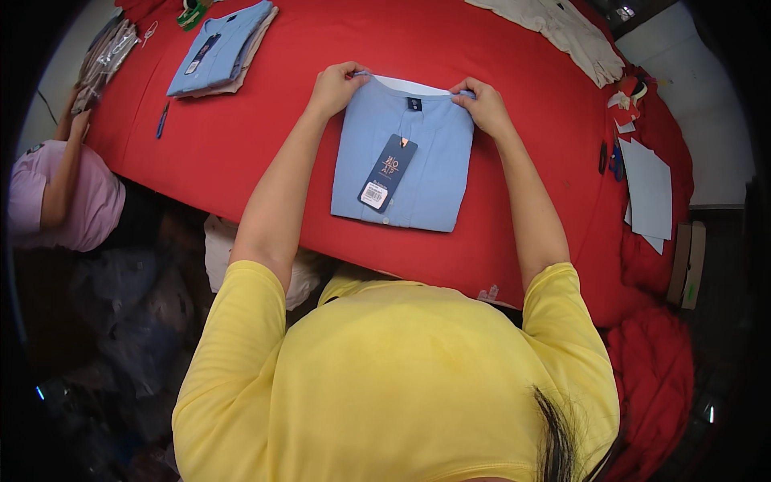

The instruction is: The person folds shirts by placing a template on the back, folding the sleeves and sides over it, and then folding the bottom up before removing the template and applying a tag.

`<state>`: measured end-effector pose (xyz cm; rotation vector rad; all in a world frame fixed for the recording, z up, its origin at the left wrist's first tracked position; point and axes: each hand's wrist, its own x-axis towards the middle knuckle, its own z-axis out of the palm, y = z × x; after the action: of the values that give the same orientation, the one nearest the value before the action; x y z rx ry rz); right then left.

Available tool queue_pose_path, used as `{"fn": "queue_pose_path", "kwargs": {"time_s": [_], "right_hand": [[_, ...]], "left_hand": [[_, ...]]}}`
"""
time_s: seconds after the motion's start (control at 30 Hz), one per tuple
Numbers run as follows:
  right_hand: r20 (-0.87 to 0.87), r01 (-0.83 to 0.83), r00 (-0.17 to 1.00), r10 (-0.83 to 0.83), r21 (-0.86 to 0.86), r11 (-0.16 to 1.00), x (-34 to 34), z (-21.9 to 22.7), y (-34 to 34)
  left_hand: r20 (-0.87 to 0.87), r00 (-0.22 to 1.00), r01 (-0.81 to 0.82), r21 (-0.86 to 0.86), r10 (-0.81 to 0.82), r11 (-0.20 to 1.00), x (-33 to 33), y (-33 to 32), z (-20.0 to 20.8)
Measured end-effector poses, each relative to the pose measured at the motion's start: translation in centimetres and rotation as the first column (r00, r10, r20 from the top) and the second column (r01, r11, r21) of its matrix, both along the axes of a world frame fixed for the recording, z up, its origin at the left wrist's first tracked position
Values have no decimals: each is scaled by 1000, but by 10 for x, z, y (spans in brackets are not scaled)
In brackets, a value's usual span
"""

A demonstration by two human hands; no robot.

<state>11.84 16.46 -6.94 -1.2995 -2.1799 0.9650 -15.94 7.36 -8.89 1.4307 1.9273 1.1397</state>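
A folded light blue shirt lies in front of me on the red cloth, its neckline at the far side. A dark blue hang tag with a white sticker rests on its front, tied near the neck. My left hand pinches the shirt's far left corner between thumb and fingers. At the far right corner, my right hand grips the fabric in the same way. Along the neckline between both hands shows a white strip, apparently a sheet inside the fold.
A stack of folded shirts lies at the far left, with a blue pen-like tool nearer me. White sheets are at the right edge. A beige garment lies far right. A co-worker in pink handles bagged garments.
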Motion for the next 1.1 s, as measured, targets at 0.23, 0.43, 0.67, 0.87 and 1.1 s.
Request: {"fn": "queue_pose_path", "kwargs": {"time_s": [0.23, 0.43, 0.67, 0.87, 1.1], "right_hand": [[-249, -82, 960, 130, 196, 977, -79, 92, -24], [-359, -227, 839, 408, 451, 863, -198, 210, -37], [-428, -255, 782, 453, 443, 860, -378, 234, 0], [-411, -219, 853, 322, 278, 935, -503, 105, 81], [-212, -282, 930, 300, 113, 953, -497, -11, 140]], "left_hand": [[32, 997, -74, 257, 68, 963, -73, -42, 85], [-20, 993, -78, 646, 118, 760, -184, -86, 216], [-329, 892, -120, 489, 310, 864, -379, -47, 277], [-570, 561, -510, 333, 600, 793, -424, 36, 151], [-696, 718, -370, -373, 7, 851, -306, 40, 33]]}}
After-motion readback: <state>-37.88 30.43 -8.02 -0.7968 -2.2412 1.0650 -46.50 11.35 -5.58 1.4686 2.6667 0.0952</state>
